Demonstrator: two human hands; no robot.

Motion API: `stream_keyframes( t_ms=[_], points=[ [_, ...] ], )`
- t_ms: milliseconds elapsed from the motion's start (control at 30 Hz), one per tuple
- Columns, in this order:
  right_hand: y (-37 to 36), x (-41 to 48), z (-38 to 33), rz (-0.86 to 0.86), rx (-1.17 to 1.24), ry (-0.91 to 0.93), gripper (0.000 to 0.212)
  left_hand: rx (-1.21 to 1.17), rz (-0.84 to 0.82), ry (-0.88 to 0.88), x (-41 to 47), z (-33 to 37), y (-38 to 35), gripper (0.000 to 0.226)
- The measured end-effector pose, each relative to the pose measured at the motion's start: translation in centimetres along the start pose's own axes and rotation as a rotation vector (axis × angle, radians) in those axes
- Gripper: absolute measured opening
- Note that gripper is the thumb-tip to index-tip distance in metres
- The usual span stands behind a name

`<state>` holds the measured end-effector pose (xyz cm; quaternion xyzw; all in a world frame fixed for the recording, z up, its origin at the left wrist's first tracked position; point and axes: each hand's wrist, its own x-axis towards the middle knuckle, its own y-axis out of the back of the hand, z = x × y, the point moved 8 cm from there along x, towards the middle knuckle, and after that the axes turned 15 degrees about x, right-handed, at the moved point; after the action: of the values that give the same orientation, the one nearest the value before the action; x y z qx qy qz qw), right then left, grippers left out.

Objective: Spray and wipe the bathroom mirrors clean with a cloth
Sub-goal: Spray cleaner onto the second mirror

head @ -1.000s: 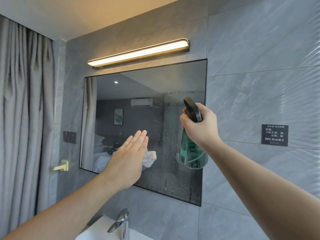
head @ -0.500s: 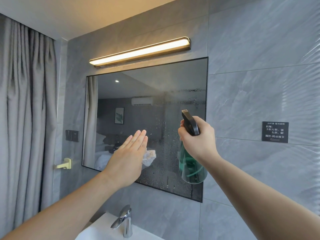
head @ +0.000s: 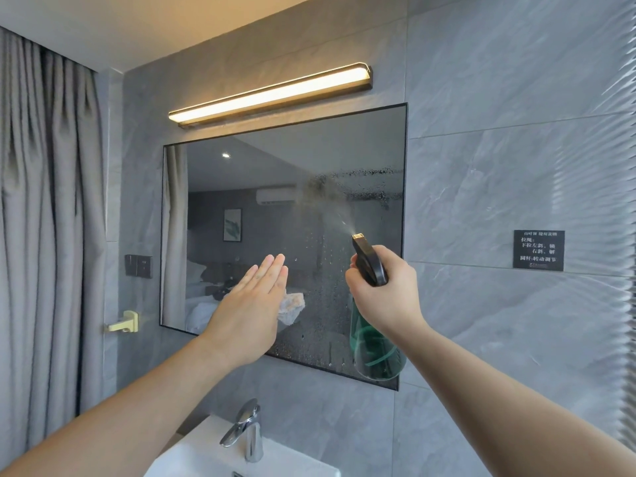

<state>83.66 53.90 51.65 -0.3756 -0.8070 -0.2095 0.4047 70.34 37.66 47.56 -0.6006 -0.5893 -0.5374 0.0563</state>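
Head cam, the only view here. The big rectangular dark-edged wall mirror fills the middle of the frame, with droplets all over its right half and a fresh puff of mist hitting the upper right.

The right hand, centre right, has its fingers clamped round the neck of the see-through green plastic spray bottle with the black trigger head. The bottle looks part full, so I'd guess it's light but bottom-heavy and slick if it gets wet. The neck under the trigger is the sensible place to hold it, and that's where it is held.

The left hand, centre frame, has straight fingers, held together, flat over the pale crumpled cloth, which pokes out at its right side against the glass. The cloth is soft and floppy, so a flat palm press probably beats a pinch. Wet glass is slippery, so it'll likely glide easily.

The chrome tap and white basin are at the bottom.
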Motion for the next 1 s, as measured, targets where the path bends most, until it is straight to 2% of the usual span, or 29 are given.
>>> stream_keyframes(
  t_ms=[133, 267, 400, 733, 1000],
  points=[
    [-0.4, -0.9, 0.7, -0.019, -0.038, -0.031, 0.013, -0.001, -0.003, -0.005, 0.2, 0.2, -0.1, 0.084],
    [-0.2, -1.8, 1.6, 0.033, 0.032, -0.062, 0.005, -0.012, -0.016, 0.003, 0.2, 0.4, -0.5, 0.082],
    [-0.9, -3.2, 2.3, -0.004, 0.047, -0.081, 0.006, -0.027, -0.069, 0.041, -0.1, 0.3, -1.1, 0.081],
    [-1.6, -11.6, 5.4, 0.154, 0.104, -0.186, 0.005, -0.367, -0.131, 0.417, -5.8, 0.6, -4.0, 0.080],
    [-1.8, -13.7, 7.0, 0.138, 0.056, -0.247, 0.013, -0.442, -0.236, 0.462, -9.3, 1.6, -6.5, 0.079]
  ],
)
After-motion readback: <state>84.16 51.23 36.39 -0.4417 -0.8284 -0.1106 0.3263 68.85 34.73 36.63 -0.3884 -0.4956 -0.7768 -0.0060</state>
